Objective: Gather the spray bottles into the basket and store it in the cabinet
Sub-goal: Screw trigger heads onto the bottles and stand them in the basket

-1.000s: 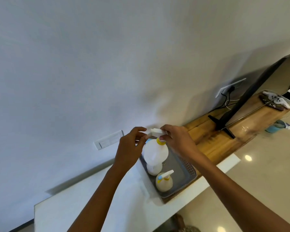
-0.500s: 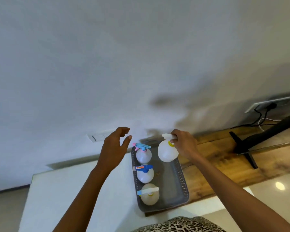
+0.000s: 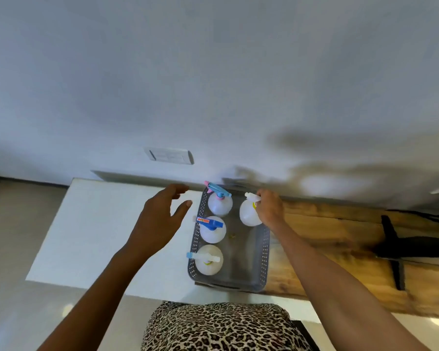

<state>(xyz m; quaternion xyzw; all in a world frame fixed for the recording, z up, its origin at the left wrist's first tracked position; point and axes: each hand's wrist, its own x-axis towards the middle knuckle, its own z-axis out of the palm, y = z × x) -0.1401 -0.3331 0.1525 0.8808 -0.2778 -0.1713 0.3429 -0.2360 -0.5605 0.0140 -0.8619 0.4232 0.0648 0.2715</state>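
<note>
A grey perforated basket point(image 3: 264, 252) stands on the counter where the white top meets the wooden top. Three white spray bottles line its left side: one with a blue and pink head point(image 3: 219, 203) at the back, one with a blue head point(image 3: 212, 230) in the middle, one with a white head point(image 3: 208, 260) at the front. My right hand point(image 3: 269, 207) grips the neck of a white bottle with a yellow collar point(image 3: 247, 211) in the basket's back right corner. My left hand point(image 3: 160, 219) hovers open just left of the basket, holding nothing.
The white countertop point(image 3: 107, 231) stretches to the left. The wooden top point(image 3: 327, 236) runs to the right, with a black stand foot point(image 3: 393, 252) on it. A wall switch plate point(image 3: 169, 156) is above the counter. Leopard-print clothing point(image 3: 218, 328) fills the bottom middle.
The view has tilted down over the basket. My right hand has lowered the yellow-collared bottle into the back right corner. My left hand let go of the nozzle and moved left, open.
</note>
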